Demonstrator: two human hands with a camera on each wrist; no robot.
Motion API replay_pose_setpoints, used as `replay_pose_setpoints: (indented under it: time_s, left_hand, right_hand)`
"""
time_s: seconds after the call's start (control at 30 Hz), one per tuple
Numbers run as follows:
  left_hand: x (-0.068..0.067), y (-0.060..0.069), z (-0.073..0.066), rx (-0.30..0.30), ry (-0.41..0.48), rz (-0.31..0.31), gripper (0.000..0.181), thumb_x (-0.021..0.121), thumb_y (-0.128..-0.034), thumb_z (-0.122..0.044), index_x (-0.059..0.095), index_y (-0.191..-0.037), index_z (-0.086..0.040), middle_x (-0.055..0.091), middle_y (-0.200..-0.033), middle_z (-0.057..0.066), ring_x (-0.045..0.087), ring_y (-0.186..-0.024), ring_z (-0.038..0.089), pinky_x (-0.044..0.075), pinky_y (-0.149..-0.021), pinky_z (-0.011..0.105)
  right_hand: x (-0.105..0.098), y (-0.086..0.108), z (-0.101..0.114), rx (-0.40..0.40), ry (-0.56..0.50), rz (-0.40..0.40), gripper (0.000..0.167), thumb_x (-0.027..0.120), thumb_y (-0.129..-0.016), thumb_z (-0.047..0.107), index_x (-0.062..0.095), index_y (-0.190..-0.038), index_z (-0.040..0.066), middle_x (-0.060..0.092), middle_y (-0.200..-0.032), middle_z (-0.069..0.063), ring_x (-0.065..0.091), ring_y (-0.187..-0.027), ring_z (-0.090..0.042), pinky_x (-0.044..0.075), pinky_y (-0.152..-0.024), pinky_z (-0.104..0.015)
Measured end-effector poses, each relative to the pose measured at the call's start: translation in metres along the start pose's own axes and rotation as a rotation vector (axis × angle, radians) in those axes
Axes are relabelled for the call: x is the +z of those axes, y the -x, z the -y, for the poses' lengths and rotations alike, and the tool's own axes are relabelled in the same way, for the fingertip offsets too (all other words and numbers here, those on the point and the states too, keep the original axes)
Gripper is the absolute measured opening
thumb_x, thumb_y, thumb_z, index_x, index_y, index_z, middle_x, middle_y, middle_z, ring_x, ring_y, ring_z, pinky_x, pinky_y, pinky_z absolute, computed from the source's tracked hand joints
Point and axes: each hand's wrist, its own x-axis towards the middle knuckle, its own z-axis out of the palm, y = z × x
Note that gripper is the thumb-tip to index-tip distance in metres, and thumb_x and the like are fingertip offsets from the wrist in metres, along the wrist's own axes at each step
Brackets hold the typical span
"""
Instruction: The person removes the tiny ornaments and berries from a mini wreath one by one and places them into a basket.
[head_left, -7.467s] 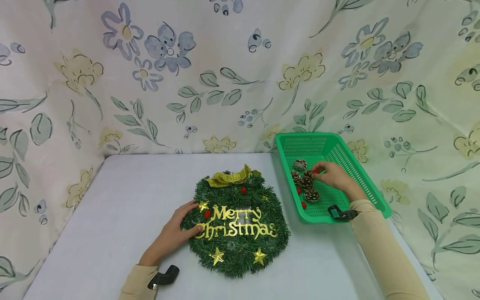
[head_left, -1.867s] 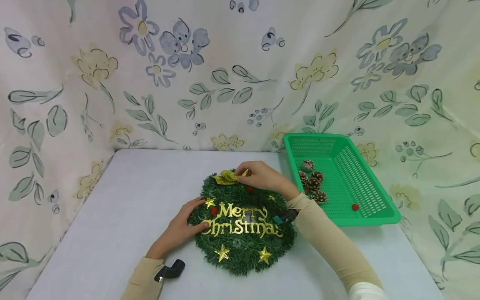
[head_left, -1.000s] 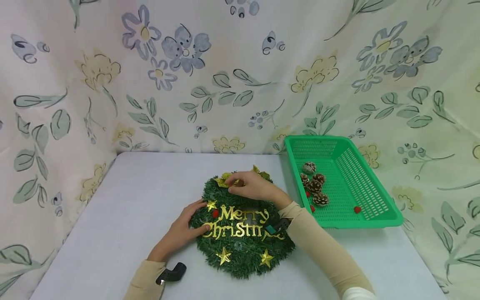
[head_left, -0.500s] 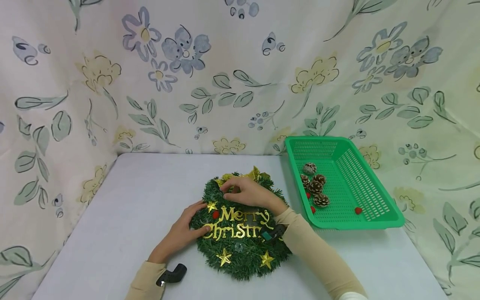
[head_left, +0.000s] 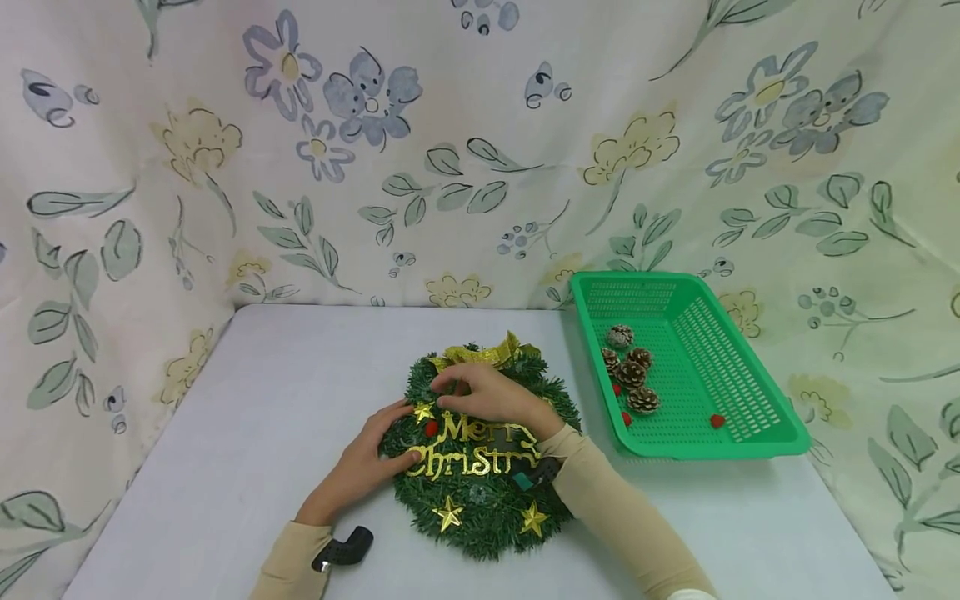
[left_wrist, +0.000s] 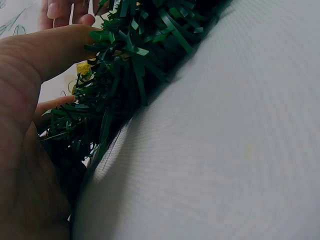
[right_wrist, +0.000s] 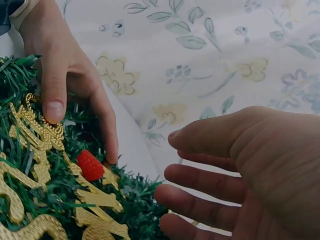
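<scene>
A green tinsel wreath [head_left: 480,525] lies on the white table, with gold "Merry Christmas" letters [head_left: 480,463] across it. My left hand [head_left: 363,458] grips its left edge, thumb on top near the letters; in the left wrist view the thumb [left_wrist: 55,47] presses into the tinsel. A red berry [right_wrist: 90,165] sits beside a gold star [head_left: 423,412] on the wreath's upper left. My right hand [head_left: 491,395] hovers above the upper part, fingers loosely bent and nothing visible between them. Behind it is a gold bow [head_left: 480,357]. Gold stars [head_left: 448,513] decorate the lower part.
A green plastic basket [head_left: 750,367] stands at the right, holding several pine cones [head_left: 632,373] and red berries [head_left: 717,421]. A floral cloth [head_left: 450,208] hangs behind the table [head_left: 300,358].
My right hand has left the basket, gone to the bow, then drifted down and left over the wreath. One red berry now lies at the basket's right side. The left hand keeps its grip.
</scene>
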Motion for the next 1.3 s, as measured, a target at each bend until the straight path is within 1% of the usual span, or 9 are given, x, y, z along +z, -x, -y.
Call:
replay_pose_setpoints:
  time_s: [0.3, 0.5, 0.6, 0.7, 0.87, 0.97, 1.07, 1.17, 1.3]
  left_hand:
    - [0.0, 0.0, 0.0, -0.009, -0.005, 0.002, 0.076, 0.072, -0.0924, -0.048, 0.037, -0.156, -0.028, 0.024, -0.168, 0.01, 0.026, -0.153, 0.043, 0.032, -0.112, 0.074]
    - [0.0, 0.0, 0.0, -0.016, -0.002, 0.005, 0.077, 0.072, -0.0922, -0.048, 0.036, -0.157, -0.028, 0.024, -0.168, 0.01, 0.026, -0.153, 0.043, 0.032, -0.111, 0.074]
    - [0.0, 0.0, 0.0, -0.016, -0.003, 0.005, 0.077, 0.072, -0.0923, -0.048, 0.036, -0.157, -0.027, 0.025, -0.168, 0.01, 0.027, -0.152, 0.044, 0.033, -0.111, 0.074]
    - [0.0, 0.0, 0.0, -0.013, -0.009, 0.005, 0.077, 0.072, -0.0927, -0.048, 0.036, -0.157, -0.027, 0.025, -0.168, 0.011, 0.027, -0.152, 0.044, 0.033, -0.11, 0.074]
    - [0.0, 0.0, -0.001, -0.01, -0.013, 0.001, 0.075, 0.072, -0.0929, -0.047, 0.037, -0.157, -0.027, 0.025, -0.167, 0.011, 0.028, -0.152, 0.044, 0.033, -0.11, 0.074]
    - [-0.001, 0.0, -0.001, -0.012, -0.012, 0.001, 0.075, 0.072, -0.0927, -0.047, 0.037, -0.156, -0.027, 0.025, -0.167, 0.011, 0.028, -0.152, 0.044, 0.033, -0.11, 0.075]
    - [0.0, 0.0, -0.001, -0.013, -0.011, 0.003, 0.076, 0.072, -0.0927, -0.047, 0.037, -0.157, -0.026, 0.025, -0.167, 0.011, 0.028, -0.152, 0.044, 0.033, -0.11, 0.075]
    - [0.0, 0.0, -0.001, -0.01, -0.013, 0.002, 0.076, 0.072, -0.0928, -0.047, 0.037, -0.157, -0.026, 0.025, -0.167, 0.011, 0.028, -0.152, 0.044, 0.034, -0.11, 0.075]
    - [0.0, 0.0, 0.001, -0.008, -0.022, 0.0, 0.076, 0.071, -0.093, -0.047, 0.036, -0.157, -0.026, 0.025, -0.168, 0.01, 0.028, -0.152, 0.044, 0.034, -0.109, 0.074]
  right_hand:
    - [0.008, 0.0, 0.006, -0.003, 0.02, 0.017, 0.034, 0.062, -0.103, 0.024, 0.064, -0.133, 0.008, 0.067, -0.129, -0.008, 0.063, -0.086, -0.013, 0.052, -0.075, -0.026]
    - [0.012, -0.002, 0.004, -0.001, 0.049, 0.028, 0.034, 0.063, -0.102, 0.024, 0.064, -0.133, 0.009, 0.067, -0.132, -0.005, 0.062, -0.085, -0.012, 0.051, -0.074, -0.024]
    - [0.015, -0.003, 0.0, 0.001, 0.041, 0.029, 0.035, 0.063, -0.102, 0.024, 0.064, -0.134, 0.01, 0.067, -0.132, -0.005, 0.06, -0.08, -0.011, 0.049, -0.071, -0.024]
    - [0.018, -0.004, -0.003, 0.011, 0.019, 0.033, 0.034, 0.063, -0.102, 0.025, 0.064, -0.134, 0.012, 0.068, -0.127, -0.005, 0.057, -0.072, -0.01, 0.048, -0.067, -0.024]
    - [0.022, -0.004, -0.007, 0.025, -0.01, 0.038, 0.032, 0.063, -0.102, 0.027, 0.064, -0.133, 0.016, 0.069, -0.12, -0.001, 0.055, -0.07, -0.006, 0.048, -0.063, -0.023]
    - [0.023, -0.004, -0.008, 0.034, -0.014, 0.036, 0.032, 0.063, -0.102, 0.027, 0.065, -0.133, 0.017, 0.07, -0.118, 0.001, 0.056, -0.071, -0.007, 0.048, -0.063, -0.023]
    - [0.024, -0.003, -0.007, 0.053, -0.026, 0.046, 0.033, 0.064, -0.102, 0.027, 0.065, -0.133, 0.016, 0.07, -0.114, 0.001, 0.061, -0.08, -0.008, 0.05, -0.067, -0.024]
    - [0.026, -0.002, -0.007, 0.07, -0.034, 0.056, 0.034, 0.064, -0.101, 0.027, 0.064, -0.134, 0.015, 0.07, -0.114, 0.001, 0.065, -0.092, -0.008, 0.053, -0.072, -0.024]
    - [0.029, -0.001, -0.008, 0.069, -0.014, 0.069, 0.035, 0.065, -0.101, 0.028, 0.065, -0.133, 0.015, 0.07, -0.118, 0.001, 0.066, -0.096, -0.008, 0.054, -0.075, -0.023]
